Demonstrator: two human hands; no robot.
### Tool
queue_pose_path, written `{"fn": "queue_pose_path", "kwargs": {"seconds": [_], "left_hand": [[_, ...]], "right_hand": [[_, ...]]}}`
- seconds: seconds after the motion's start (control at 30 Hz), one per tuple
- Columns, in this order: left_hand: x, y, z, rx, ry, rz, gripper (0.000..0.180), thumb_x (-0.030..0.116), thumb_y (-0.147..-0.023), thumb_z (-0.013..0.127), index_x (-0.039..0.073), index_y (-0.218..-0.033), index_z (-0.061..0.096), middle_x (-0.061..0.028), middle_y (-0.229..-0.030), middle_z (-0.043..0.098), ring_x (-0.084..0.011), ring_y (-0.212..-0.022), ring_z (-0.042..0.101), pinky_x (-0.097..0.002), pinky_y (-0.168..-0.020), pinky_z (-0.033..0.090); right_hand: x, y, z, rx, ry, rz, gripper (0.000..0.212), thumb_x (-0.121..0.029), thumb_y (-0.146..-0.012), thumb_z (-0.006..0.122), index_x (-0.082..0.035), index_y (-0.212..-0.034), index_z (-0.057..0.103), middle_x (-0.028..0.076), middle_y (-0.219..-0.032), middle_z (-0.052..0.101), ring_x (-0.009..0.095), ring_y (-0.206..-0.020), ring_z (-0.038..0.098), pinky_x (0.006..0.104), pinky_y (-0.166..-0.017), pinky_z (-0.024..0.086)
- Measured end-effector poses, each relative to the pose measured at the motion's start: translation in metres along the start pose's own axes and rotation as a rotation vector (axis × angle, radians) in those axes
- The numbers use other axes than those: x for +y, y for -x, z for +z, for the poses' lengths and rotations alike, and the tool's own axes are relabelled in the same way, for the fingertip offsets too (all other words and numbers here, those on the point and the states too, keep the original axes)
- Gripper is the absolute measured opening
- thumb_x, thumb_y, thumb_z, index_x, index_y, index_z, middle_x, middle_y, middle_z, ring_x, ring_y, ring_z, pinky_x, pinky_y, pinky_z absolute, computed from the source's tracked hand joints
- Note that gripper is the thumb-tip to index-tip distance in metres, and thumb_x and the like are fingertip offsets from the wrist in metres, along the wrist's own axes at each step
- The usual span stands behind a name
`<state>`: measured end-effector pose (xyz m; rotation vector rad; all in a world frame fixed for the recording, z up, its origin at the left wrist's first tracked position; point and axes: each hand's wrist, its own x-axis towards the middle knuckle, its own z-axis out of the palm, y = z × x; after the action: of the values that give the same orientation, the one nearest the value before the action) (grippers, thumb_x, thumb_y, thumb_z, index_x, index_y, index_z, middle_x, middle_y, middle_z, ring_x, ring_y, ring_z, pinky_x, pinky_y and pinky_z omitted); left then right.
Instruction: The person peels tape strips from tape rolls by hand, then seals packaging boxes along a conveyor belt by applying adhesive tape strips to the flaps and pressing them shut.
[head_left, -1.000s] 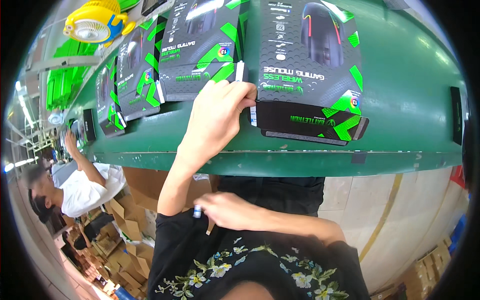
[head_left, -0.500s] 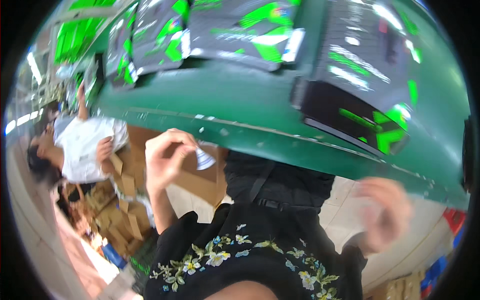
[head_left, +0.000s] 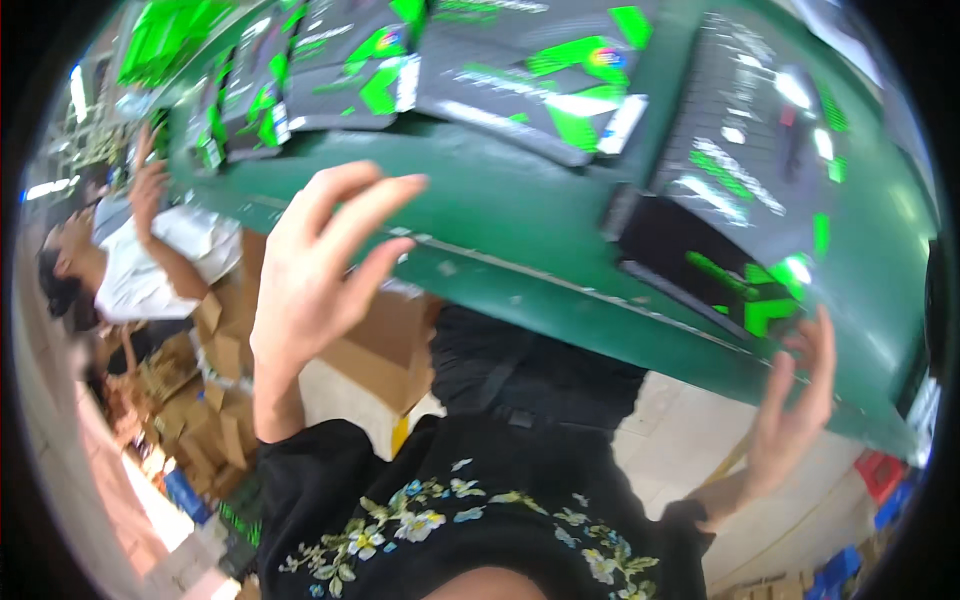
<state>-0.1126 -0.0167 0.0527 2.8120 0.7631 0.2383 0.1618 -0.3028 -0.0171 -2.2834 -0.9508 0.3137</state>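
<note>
Over the front edge of the green table my left hand is raised, its fingers spread and nothing visible between them. My right hand is at the near corner of a black and grey box with bright green markings. Its fingers are parted, with the tips beside that corner; whether they touch it I cannot tell. The box lies at an angle on the right part of the table, its dark narrow side toward me. A similar flat box lies farther left, beyond my left hand.
More such boxes lie in a row toward the far left. Below the table edge stands an open brown carton. A person in white is at the left, near several cartons. A red container is at the lower right.
The small white striped piece pinched in my left hand has left its fingers, which have opened and moved up over the table. My right hand has come up to the box corner.
</note>
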Motion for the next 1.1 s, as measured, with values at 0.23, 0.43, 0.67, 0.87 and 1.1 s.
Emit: {"fn": "queue_pose_path", "kwargs": {"seconds": [0.23, 0.43, 0.67, 0.87, 1.1], "left_hand": [[0.063, -0.101, 0.064, 0.039, -0.24, 0.753, 0.062, 0.013, -0.075, 0.069, 0.03, -0.133, 0.06, 0.0019, -0.146, 0.051, -0.0201, -0.128, 0.053, -0.0387, -0.103, 0.041], [0.065, -0.12, 0.08, 0.016, -0.105, 0.901, 0.043, 0.016, -0.078, 0.069, 0.024, -0.12, 0.069, 0.0044, -0.139, 0.06, -0.0222, -0.131, 0.053, -0.041, -0.105, 0.04], [0.07, -0.133, 0.049, -0.056, 0.833, 0.698, 0.055, 0.036, -0.081, 0.072, 0.002, -0.123, 0.063, -0.0101, -0.124, 0.065, -0.0301, -0.118, 0.059, -0.0409, -0.097, 0.044], [0.098, -0.126, 0.038, 0.126, 1.61, 0.271, 0.056, 0.03, -0.105, 0.049, -0.002, -0.149, 0.034, -0.0107, -0.131, 0.057, -0.0148, -0.115, 0.057, -0.0278, -0.099, 0.044], [0.084, -0.114, 0.053, 0.13, 1.757, 0.269, 0.058, 0.019, -0.1, 0.058, 0.002, -0.15, 0.034, -0.0141, -0.137, 0.055, -0.0218, -0.123, 0.055, -0.0358, -0.104, 0.044]], "right_hand": [[-0.005, 0.0, -0.02, -0.071, 0.001, -0.087, 0.071, -0.008, -0.083, 0.071, 0.002, -0.146, 0.042, 0.023, -0.124, 0.062, 0.032, -0.11, 0.062, 0.0404, -0.099, 0.046], [0.009, -0.022, -0.038, -0.309, -0.289, -0.221, 0.074, -0.018, -0.076, 0.08, 0.004, -0.139, 0.049, 0.02, -0.119, 0.062, 0.033, -0.104, 0.063, 0.0366, -0.092, 0.047], [0.016, -0.037, -0.102, -0.106, -0.688, -0.196, 0.045, -0.011, -0.088, 0.066, 0.009, -0.127, 0.058, 0.012, -0.105, 0.068, 0.016, -0.087, 0.064, 0.0284, -0.081, 0.049], [-0.035, -0.079, -0.052, 0.308, -1.116, -0.292, 0.039, -0.01, -0.099, 0.054, 0.008, -0.133, 0.052, 0.01, -0.119, 0.064, 0.016, -0.11, 0.06, 0.0277, -0.095, 0.045], [-0.027, -0.048, -0.022, 0.245, -1.443, -0.115, 0.042, -0.016, -0.098, 0.058, -0.002, -0.137, 0.05, 0.016, -0.127, 0.058, 0.029, -0.117, 0.059, 0.0382, -0.101, 0.047]]}}
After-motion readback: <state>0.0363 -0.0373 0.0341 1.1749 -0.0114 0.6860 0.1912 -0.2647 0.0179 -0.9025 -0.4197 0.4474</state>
